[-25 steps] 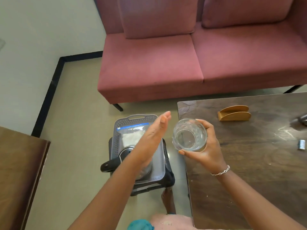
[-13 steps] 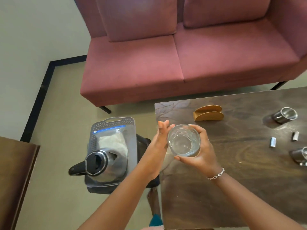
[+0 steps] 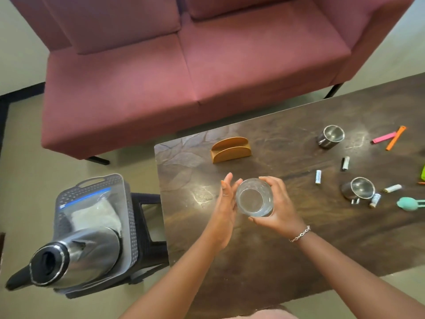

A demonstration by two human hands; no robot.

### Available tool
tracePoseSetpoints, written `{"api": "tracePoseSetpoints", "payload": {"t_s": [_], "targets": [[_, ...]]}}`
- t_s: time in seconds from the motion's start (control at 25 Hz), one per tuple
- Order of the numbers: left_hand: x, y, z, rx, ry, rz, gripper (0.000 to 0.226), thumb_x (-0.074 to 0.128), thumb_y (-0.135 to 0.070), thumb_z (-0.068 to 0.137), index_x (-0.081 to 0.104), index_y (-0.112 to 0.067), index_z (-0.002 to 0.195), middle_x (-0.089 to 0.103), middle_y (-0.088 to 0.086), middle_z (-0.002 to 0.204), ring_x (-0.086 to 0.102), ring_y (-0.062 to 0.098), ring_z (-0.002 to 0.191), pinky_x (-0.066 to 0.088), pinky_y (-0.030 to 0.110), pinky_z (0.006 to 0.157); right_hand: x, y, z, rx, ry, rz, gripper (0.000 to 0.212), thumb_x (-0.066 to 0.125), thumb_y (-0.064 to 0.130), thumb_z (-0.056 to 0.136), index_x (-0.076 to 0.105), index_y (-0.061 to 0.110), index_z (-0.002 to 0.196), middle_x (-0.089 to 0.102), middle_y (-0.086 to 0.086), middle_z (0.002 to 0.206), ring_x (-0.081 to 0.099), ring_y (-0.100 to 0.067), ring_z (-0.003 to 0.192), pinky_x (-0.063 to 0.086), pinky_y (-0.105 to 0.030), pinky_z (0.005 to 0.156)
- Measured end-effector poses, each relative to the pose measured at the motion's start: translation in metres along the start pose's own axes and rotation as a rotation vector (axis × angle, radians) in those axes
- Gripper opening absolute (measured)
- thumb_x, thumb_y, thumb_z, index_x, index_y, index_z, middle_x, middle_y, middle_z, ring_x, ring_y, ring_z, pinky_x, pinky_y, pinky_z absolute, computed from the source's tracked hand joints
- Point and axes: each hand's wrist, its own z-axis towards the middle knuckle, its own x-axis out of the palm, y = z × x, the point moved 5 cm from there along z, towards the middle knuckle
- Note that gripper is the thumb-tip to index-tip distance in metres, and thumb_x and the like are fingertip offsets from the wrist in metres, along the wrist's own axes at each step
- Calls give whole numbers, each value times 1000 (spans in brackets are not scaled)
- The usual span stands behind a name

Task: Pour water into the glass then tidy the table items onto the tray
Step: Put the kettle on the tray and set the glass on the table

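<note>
Over the worktop (image 3: 276, 249), the right hand (image 3: 279, 210) gripped the glass (image 3: 254, 197); the left hand (image 3: 224, 211) lay flat-fingered against it. Water could slop if tilted toward the tray (image 3: 128, 203).

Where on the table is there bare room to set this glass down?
Bare wood lies under the glass, between the napkin holder and the near table edge, and on toward the left corner. The right end is crowded: two steel cups, batteries and markers.
</note>
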Motion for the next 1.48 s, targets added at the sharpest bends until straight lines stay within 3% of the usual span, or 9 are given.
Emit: {"api": "tracePoseSetpoints", "payload": {"t_s": [0.08, 0.24, 0.44, 0.76, 1.04, 1.16, 1.2, 1.32, 1.48], "targets": [[18, 14, 25, -35, 17, -5, 122, 45, -91, 46, 9, -31, 146, 34, -6, 146, 35, 7, 132, 34, 19, 102, -11, -29, 5, 17, 2, -53, 92, 75, 38, 47, 43, 0, 124, 39, -2, 121, 35, -2, 114, 21, 1, 99], [49, 40, 66, -91, 43, -22, 128, 47, -92, 43, -1, -34, 146, 25, -4, 152, 30, 6, 133, 22, 26, 110, -28, -81, 17, 65, 10, -128, 92, 81, 28, 45, 43, -4, 123, 42, -8, 121, 35, -3, 114, 19, 2, 98], [61, 67, 108, -119, 28, -32, 131, 50, -90, 44, 1, -25, 147, 20, 1, 155, 24, 12, 140, 20, 36, 118, -33, -128, 33, 120, 63, -214, 94, 88, 22, 48, 42, 3, 127, 46, -11, 127, 43, -25, 121, 35, -31, 100], [70, 88, 142, -182, 17, 11, 136, 48, -91, 44, 10, -12, 148, 19, 1, 155, 20, 12, 141, 17, 32, 118, -26, -170, 41, 197, 94, -204, 96, 86, 19, 52, 36, 3, 132, 39, -10, 134, 38, -23, 126, 38, -38, 103], [67, 95, 151, -223, 7, 101, 77, 20, -59, 87, 14, -10, 147, 21, 1, 154, 22, 12, 141, 17, 33, 118, -25, -173, 44, 212, 99, -248, 98, 87, 24, 52, 35, 4, 133, 39, -10, 135, 39, -23, 127, 38, -36, 101], [67, 94, 149, -212, 45, 199, 50, 25, -60, 89, 44, -30, 124, 46, -15, 132, 42, 0, 122, 27, 29, 110, -27, -167, 41, 208, 128, -341, 103, 85, 28, 57, 28, 4, 139, 34, -11, 140, 34, -25, 131, 33, -36, 105], [66, 94, 146, -222, 57, 269, 51, 27, -64, 88, 46, -31, 122, 48, -16, 130, 42, -1, 122, 26, 30, 110, -27, -164, 40, 205, 141, -380, 105, 84, 31, 58, 25, 5, 141, 32, -11, 141, 32, -26, 132, 31, -36, 107], [51, 89, 133, -205, 67, 528, 70, 33, -63, 88, 19, -25, 146, 20, -6, 155, 19, 13, 142, 17, 41, 118, -29, -147, 35, 203, 108, -470, 104, 81, 41, 62, 25, 4, 142, 36, -12, 139, 33, -29, 131, 31, -38, 107], [13, 76, 99, -41, 70, 856, 71, 41, -49, 92, 8, -21, 148, 4, -4, 157, 0, 13, 145, 8, 41, 118, -22, -113, 22, 138, 1, -564, 93, 78, 45, 63, 38, 0, 135, 47, -19, 131, 44, -38, 123, 42, -48, 100]]}}
